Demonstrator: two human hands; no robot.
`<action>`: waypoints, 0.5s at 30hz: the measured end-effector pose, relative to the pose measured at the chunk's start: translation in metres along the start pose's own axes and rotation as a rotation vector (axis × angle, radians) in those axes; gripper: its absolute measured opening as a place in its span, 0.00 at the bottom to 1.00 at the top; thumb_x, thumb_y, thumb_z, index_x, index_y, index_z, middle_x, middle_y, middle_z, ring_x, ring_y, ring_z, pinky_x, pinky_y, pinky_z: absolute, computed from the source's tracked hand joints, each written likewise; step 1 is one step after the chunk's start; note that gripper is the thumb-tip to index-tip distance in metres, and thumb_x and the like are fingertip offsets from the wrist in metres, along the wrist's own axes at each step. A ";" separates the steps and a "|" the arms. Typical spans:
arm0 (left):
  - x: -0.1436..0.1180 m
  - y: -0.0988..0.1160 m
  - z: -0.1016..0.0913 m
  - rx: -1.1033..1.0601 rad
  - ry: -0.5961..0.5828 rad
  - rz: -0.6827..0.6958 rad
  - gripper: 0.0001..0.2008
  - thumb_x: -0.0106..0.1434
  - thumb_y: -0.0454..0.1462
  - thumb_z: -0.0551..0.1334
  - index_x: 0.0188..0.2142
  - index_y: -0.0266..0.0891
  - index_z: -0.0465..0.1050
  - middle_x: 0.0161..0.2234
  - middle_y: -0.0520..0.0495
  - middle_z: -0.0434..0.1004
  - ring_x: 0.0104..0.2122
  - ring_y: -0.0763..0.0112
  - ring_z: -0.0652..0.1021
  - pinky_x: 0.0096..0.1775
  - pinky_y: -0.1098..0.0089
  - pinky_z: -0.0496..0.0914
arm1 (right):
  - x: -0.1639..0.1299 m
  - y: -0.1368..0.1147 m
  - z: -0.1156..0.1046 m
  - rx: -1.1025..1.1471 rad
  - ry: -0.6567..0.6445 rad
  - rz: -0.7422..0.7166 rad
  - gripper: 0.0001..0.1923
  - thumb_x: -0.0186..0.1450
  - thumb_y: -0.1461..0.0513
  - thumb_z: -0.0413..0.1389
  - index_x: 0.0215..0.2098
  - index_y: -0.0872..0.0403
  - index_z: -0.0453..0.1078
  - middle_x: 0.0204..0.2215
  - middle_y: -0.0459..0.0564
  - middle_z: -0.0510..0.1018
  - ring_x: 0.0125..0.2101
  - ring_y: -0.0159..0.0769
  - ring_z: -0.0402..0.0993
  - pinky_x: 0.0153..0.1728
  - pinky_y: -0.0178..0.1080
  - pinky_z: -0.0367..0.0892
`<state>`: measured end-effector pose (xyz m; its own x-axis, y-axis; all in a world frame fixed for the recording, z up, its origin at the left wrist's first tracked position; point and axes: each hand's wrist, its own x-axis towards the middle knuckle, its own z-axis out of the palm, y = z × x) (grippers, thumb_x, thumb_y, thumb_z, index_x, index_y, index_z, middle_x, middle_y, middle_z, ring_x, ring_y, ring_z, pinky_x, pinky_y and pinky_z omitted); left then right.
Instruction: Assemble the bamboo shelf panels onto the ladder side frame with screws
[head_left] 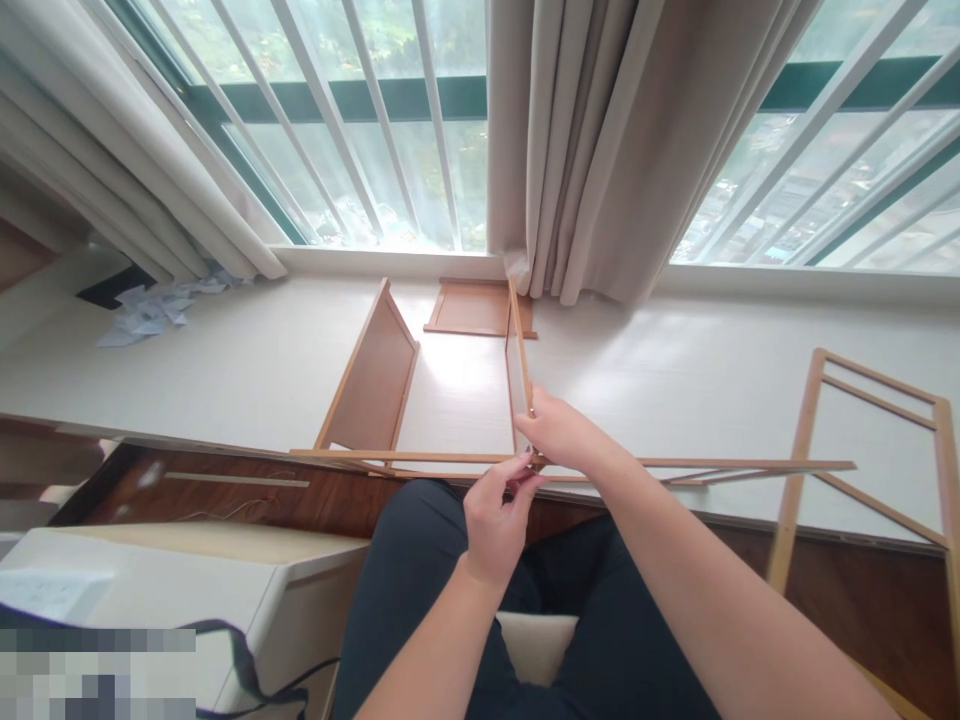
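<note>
A long thin wooden frame (pixel 420 457) lies edge-on across the front of the white window ledge (pixel 675 380). Two upright wooden panels rise from it, a left panel (pixel 373 380) and a thin right panel (pixel 518 365). My right hand (pixel 564 432) grips the near end of the right panel where it meets the frame. My left hand (pixel 495 515) pinches at the same joint from below with its fingertips. Whether something small sits between those fingers is hidden. My dark trouser knee (pixel 427 560) is just under the frame.
A flat wooden panel (pixel 476 308) lies by the curtain (pixel 600 150) at the back. An open wooden frame (pixel 870 450) leans at the right. Crumpled paper (pixel 154 310) lies at the far left. A white box (pixel 187 590) with a dark strap stands at bottom left.
</note>
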<state>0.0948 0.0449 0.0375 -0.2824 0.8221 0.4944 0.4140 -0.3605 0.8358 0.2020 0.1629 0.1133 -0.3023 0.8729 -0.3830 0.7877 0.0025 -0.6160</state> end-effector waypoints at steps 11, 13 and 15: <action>0.004 -0.004 -0.005 0.054 -0.037 0.093 0.16 0.61 0.31 0.72 0.49 0.44 0.78 0.34 0.51 0.84 0.31 0.71 0.83 0.37 0.72 0.80 | -0.002 -0.002 -0.004 0.075 -0.061 0.046 0.18 0.65 0.60 0.51 0.53 0.53 0.65 0.39 0.54 0.82 0.36 0.46 0.77 0.34 0.37 0.65; 0.005 -0.005 -0.005 0.051 -0.035 0.099 0.17 0.61 0.31 0.72 0.48 0.44 0.77 0.34 0.52 0.84 0.31 0.71 0.83 0.37 0.71 0.80 | -0.001 -0.002 -0.005 0.077 -0.063 0.055 0.19 0.65 0.60 0.52 0.54 0.52 0.65 0.40 0.54 0.82 0.37 0.47 0.77 0.34 0.37 0.65; 0.006 -0.004 -0.005 0.056 -0.037 0.099 0.17 0.61 0.31 0.72 0.48 0.45 0.77 0.34 0.52 0.84 0.31 0.70 0.84 0.37 0.71 0.81 | 0.000 -0.002 -0.005 0.084 -0.064 0.054 0.19 0.65 0.60 0.52 0.54 0.52 0.66 0.41 0.54 0.82 0.37 0.47 0.77 0.35 0.37 0.65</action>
<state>0.0870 0.0491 0.0382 -0.2064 0.7998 0.5637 0.4858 -0.4163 0.7686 0.2036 0.1652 0.1183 -0.2966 0.8378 -0.4584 0.7570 -0.0864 -0.6477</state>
